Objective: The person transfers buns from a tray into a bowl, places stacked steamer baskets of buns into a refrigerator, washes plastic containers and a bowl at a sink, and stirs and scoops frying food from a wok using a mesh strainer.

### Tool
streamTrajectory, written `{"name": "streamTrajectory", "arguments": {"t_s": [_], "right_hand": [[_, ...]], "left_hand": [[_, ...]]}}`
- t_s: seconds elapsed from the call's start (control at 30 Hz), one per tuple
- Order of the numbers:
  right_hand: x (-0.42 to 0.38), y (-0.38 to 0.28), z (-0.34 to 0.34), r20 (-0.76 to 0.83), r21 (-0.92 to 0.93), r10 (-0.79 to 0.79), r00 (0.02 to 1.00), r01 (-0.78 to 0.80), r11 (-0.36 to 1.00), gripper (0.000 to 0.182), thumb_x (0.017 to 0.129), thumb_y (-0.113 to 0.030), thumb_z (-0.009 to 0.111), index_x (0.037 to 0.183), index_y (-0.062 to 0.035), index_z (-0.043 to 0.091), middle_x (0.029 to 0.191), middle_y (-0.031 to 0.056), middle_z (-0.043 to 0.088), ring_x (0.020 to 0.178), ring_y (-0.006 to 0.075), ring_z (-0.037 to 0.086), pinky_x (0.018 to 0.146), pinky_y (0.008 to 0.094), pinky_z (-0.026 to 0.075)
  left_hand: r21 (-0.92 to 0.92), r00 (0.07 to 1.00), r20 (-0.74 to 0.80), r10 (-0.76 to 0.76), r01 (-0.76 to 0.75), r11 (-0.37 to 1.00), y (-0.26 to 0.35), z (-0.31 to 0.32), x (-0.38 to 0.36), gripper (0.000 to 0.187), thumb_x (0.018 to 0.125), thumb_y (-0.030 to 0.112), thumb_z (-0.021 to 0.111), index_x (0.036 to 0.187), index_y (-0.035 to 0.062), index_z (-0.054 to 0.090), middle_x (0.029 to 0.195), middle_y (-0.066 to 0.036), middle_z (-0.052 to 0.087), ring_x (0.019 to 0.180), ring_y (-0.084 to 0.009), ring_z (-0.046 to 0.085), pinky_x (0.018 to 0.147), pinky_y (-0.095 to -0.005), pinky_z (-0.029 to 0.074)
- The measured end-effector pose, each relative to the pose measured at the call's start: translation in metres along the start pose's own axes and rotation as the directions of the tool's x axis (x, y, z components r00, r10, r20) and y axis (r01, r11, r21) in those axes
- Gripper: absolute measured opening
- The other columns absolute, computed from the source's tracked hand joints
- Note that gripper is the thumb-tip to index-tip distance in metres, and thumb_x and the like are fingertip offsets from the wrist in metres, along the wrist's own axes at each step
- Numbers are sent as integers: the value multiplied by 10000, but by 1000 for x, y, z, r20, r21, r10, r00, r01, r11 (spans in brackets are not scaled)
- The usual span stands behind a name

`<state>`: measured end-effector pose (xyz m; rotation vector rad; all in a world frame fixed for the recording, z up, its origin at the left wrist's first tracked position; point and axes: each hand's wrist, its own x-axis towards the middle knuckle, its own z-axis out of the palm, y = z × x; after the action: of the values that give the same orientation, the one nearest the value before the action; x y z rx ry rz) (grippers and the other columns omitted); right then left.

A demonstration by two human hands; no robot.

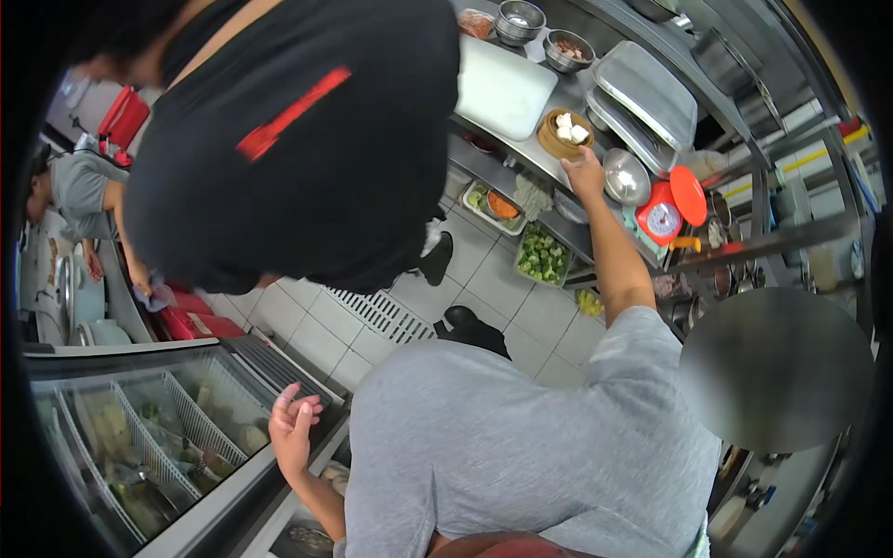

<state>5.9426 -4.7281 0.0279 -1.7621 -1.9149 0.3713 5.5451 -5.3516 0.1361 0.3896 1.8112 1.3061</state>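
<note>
My right arm is stretched out to the steel counter, where my right hand (584, 175) grips the near rim of a small round bamboo steamer (549, 142). Several white pieces (571, 129), perhaps buns, lie inside it. My fingertips partly overlap the steamer's edge. At lower left, my left hand (294, 426) is raised beside the glass-topped fridge (186, 437), its fingers apart and nothing in them. Right of the steamer sits a steel bowl (627, 177).
A co-worker in a black shirt (307, 158) stands close at upper left; another person in grey (79, 186) is farther left. The counter bears a white board (502, 88), metal trays (646, 88) and a red scale (662, 221). Below is a broccoli tub (543, 253).
</note>
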Motion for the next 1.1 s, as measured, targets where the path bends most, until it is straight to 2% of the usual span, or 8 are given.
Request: {"name": "streamTrajectory", "arguments": {"t_s": [0.1, 0.3, 0.4, 0.47, 0.63, 0.8, 0.9, 1.1], "right_hand": [[73, 37, 27, 3, -189, -15, 1000, 15, 982, 627, 781, -355, 794, 1306, -75, 597, 1074, 193, 713, 983, 382, 683, 870, 463, 529], [73, 80, 4, 164, 71, -199, 966, 189, 979, 362, 871, -328, 706, 1068, -28, 658, 963, 199, 713, 875, 372, 687, 798, 462, 520], [70, 142, -14, 83, -76, -446, 891, 452, 889, 388, 908, -344, 712, 1121, -25, 656, 1010, 202, 723, 877, 359, 696, 784, 457, 536], [50, 98, -56, 204, -225, -402, 893, 442, 868, 397, 905, -337, 726, 1155, -38, 651, 995, 211, 720, 843, 355, 705, 745, 464, 541], [-5, 25, -128, 383, 56, -531, 755, 555, 830, 229, 910, -104, 715, 1100, -2, 638, 911, 140, 716, 788, 237, 693, 726, 370, 561], [-75, -69, -126, 540, 265, -687, 486, 677, 687, 226, 890, -51, 720, 1098, 1, 647, 839, 105, 712, 739, 180, 688, 693, 314, 552], [-125, -128, -90, 496, 551, -822, 281, 630, 547, 249, 865, -21, 743, 1092, 12, 646, 869, 110, 713, 732, 154, 687, 678, 289, 555], [-224, -272, -42, 261, 773, -917, -300, 634, 13, 284, 812, 17, 766, 1073, 16, 655, 921, 138, 706, 716, 204, 700, 674, 305, 567]], "left_hand": [[3, 996, -41, -75, 75, 997, 4, 71, 26, 465, 981, 179, 621, 1376, -29, 489, 1044, -148, 715, 871, -168, 687, 732, -289, 550], [136, 996, -74, -40, 50, 989, 0, 127, 12, 459, 965, 236, 671, 1339, 5, 538, 1039, -107, 710, 917, -157, 673, 754, -300, 537], [283, 991, -131, 34, 5, 959, -20, 134, -2, 435, 936, 281, 693, 1258, 2, 607, 928, -114, 731, 860, -159, 682, 778, -317, 537], [496, 980, -201, 3, 99, 863, -38, 136, -9, 553, 905, 405, 690, 1239, -29, 609, 948, -226, 734, 879, -295, 721, 803, -375, 550], [484, 931, -338, -136, 296, 824, -132, 129, -35, 580, 863, 446, 702, 1159, -51, 660, 944, -224, 736, 902, -342, 720, 813, -394, 553], [486, 858, -454, -241, 464, 740, -270, 117, -77, 544, 847, 455, 699, 755, -81, 691, 790, -239, 708, 753, -385, 706, 714, -445, 576], [-54, 693, -390, -607, 641, 766, -310, 116, -114, 562, 877, 473, 667, 699, -60, 676, 715, -196, 689, 615, -311, 693, 548, -405, 577], [-481, 480, -515, -710, 524, 703, -377, 162, -198, 516, 897, 446, 663, 837, -66, 672, 755, -154, 688, 605, -242, 693, 473, -365, 566]]}}
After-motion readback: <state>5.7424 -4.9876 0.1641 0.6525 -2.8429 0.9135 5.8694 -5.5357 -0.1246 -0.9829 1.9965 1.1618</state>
